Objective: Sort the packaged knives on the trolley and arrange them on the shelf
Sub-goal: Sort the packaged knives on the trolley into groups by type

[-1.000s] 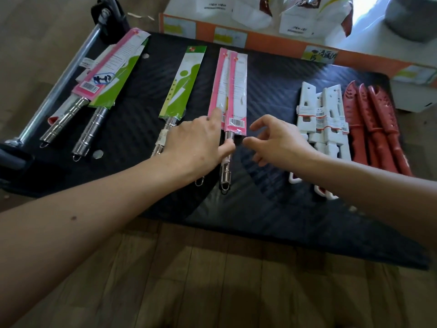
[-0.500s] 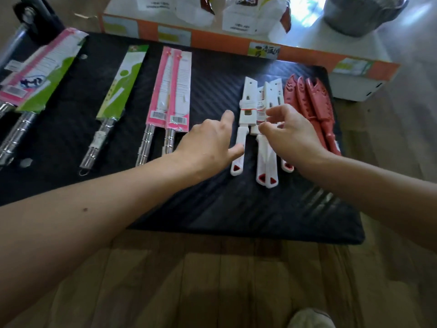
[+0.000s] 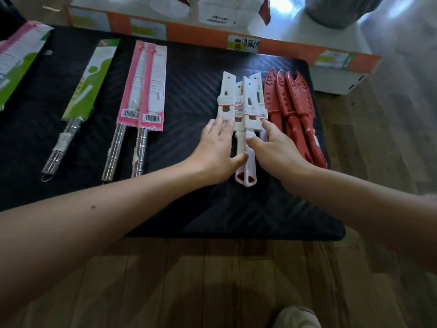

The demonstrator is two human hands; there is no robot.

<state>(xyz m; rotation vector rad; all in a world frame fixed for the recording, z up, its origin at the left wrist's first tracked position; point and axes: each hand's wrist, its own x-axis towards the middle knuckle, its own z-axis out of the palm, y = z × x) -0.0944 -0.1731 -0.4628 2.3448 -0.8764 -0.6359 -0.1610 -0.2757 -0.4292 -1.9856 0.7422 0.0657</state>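
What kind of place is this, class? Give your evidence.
Probably a shop or stockroom: packaged knives with barcodes lie sorted on a black trolley, and a shelf behind has price labels. Both hands square up white knives.

One head-worn wide-angle view looks forward and steeply down from above the trolley point(image 3: 165, 209), close enough that both forearms enter from the lower corners. The trolley's black deck fills the middle; wooden floor point(image 3: 189, 280) lies nearest the camera, and an orange-edged shelf point(image 3: 196, 34) crosses the top.
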